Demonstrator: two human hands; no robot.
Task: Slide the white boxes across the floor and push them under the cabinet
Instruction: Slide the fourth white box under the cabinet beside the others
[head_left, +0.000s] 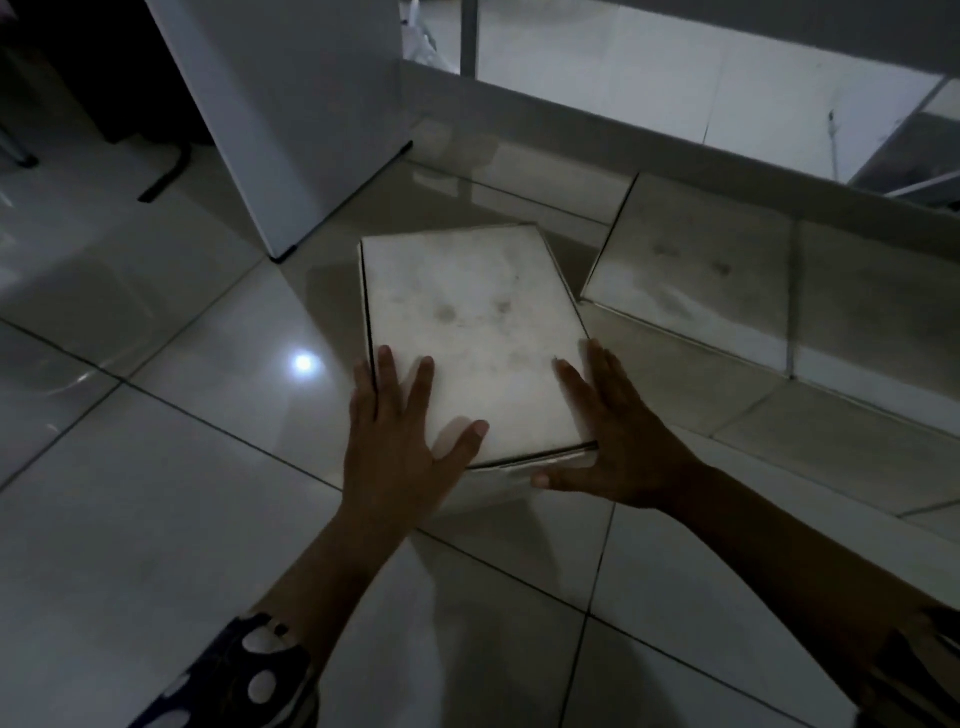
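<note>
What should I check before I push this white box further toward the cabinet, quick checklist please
1. Left hand flat on the white box: ok.
2. Right hand on the box's near right corner: ok.
3. Floor ahead of the box free of obstacles: ok.
4. Second box to the right, apart from this one: ok.
5. Room under the cabinet for the box: cannot tell.

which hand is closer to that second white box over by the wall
Right. The right hand grips the near box's right edge, nearest the second box; the left hand rests on its far side.
</note>
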